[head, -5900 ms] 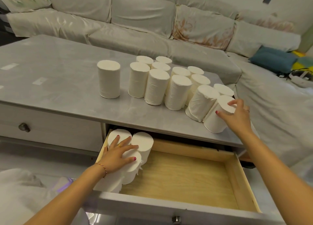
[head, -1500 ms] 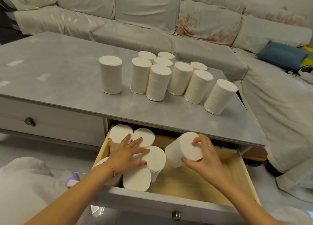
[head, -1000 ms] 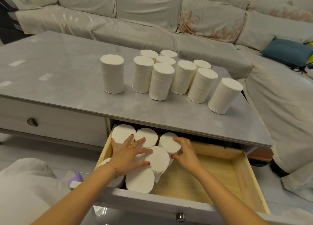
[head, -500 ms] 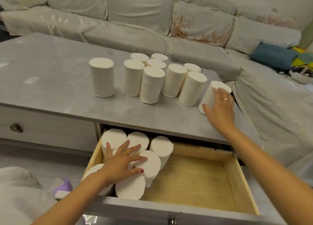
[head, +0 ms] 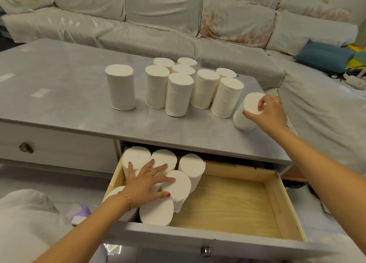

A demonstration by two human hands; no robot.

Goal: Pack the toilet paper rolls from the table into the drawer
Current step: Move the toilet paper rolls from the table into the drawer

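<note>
Several white toilet paper rolls (head: pixel 179 94) stand upright on the grey table (head: pixel 69 96). One roll (head: pixel 120 87) stands alone to their left. At the table's right end my right hand (head: pixel 267 115) grips the top of a tilted roll (head: pixel 244 116). Below the tabletop the wooden drawer (head: pixel 233 199) is pulled out. Several rolls (head: pixel 191 166) stand packed in its left part. My left hand (head: pixel 147 183) lies flat on their tops with fingers spread. The drawer's right part shows bare wood.
A pale sofa (head: pixel 158 25) runs behind the table and turns down the right side. A blue cushion (head: pixel 324 58) lies on it at the far right. A shut drawer with a knob (head: pixel 25 148) sits to the left of the pulled-out one.
My right hand set a roll in the drawer beside the others, then went up to the table's right end and closed on the rightmost roll, tilting it. My left hand stayed on the packed rolls.
</note>
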